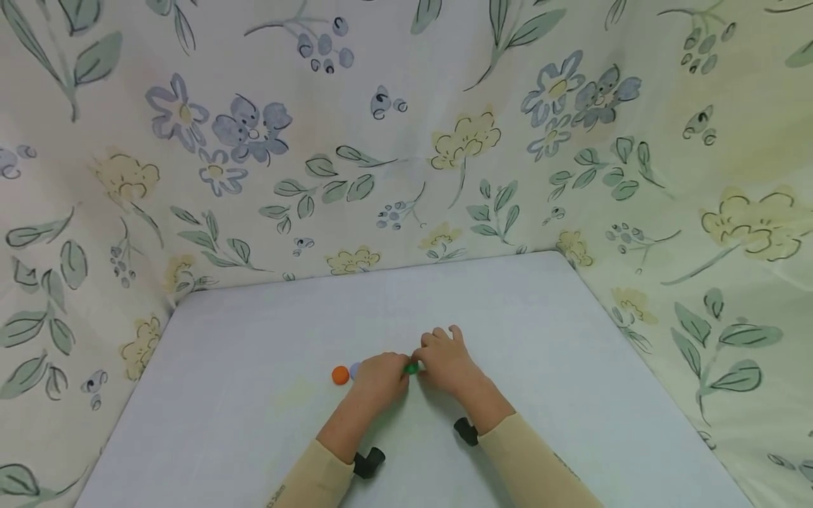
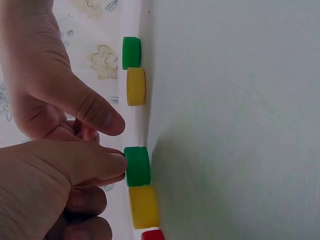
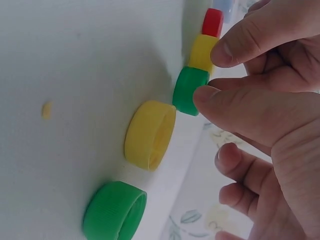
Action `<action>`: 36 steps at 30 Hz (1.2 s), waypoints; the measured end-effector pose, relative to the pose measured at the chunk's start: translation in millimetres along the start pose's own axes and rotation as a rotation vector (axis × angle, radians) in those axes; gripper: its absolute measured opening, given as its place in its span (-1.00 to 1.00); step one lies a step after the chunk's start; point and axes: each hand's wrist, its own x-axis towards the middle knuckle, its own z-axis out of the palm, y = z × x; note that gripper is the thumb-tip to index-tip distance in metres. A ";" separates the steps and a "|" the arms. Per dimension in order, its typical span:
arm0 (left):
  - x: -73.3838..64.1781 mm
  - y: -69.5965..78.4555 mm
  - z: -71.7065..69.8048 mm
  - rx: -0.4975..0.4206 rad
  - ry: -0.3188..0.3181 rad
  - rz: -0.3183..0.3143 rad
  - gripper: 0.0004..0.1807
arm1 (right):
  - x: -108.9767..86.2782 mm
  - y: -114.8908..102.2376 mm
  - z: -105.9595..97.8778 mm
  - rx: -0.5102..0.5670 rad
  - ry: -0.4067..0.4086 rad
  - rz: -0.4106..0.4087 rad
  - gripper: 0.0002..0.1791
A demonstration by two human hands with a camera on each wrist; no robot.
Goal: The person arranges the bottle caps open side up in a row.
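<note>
Several plastic bottle caps stand in a row on the white table. My left hand [image 1: 383,381] has its thumb and index finger together at the upper rim of a green cap [image 2: 137,166], pinching it. This cap touches a yellow cap [image 2: 144,207], with a red cap [image 3: 213,22] beyond. Close beside the green cap is my right hand [image 1: 447,360], its thumb near the rim and its other fingers loosely bent and lifted. In the left wrist view a small gap shows between that thumb and the cap.
Past a gap stand another yellow cap [image 3: 145,135] and another green cap [image 3: 112,212]. An orange cap [image 1: 340,375] and a partly hidden lavender cap [image 1: 355,370] lie left of my left hand. Floral cloth [image 1: 406,106] surrounds the table [image 1: 254,331]. A small yellowish spot [image 3: 46,110] marks the surface.
</note>
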 end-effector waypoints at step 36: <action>0.4 20.9 8.5 0.035 -0.071 0.075 -0.59 | -28.3 22.2 -6.0 0.152 -0.109 0.098 -0.65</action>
